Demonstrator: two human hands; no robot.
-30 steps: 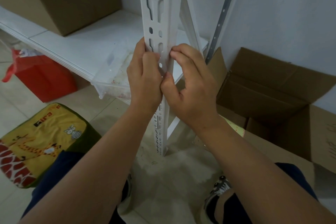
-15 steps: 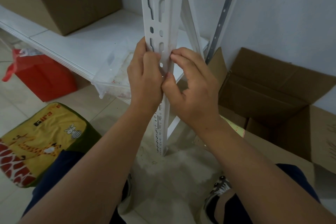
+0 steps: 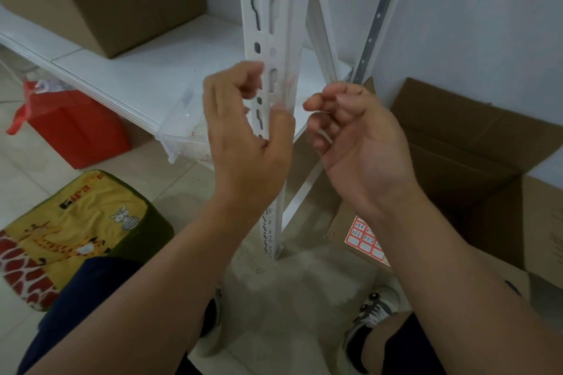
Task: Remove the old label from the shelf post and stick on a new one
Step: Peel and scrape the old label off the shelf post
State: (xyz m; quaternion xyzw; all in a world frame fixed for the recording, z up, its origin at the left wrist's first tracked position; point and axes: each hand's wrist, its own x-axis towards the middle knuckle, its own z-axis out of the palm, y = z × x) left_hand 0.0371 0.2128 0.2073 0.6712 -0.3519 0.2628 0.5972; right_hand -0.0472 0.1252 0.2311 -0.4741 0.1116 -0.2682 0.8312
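Both hands off the shelf post, between peeling and sticking

We hold our left hand [image 3: 243,131] just in front of the white shelf post [image 3: 268,24], fingers loosely curled on nothing we can make out; our right hand [image 3: 350,134] sits beside it, curled, any label scrap too blurred to tell. The post stands upright, long axis floor to ceiling, slotted face toward us. The label sheet [image 3: 364,240] lies on the cardboard box [image 3: 457,143], within reach, we judge
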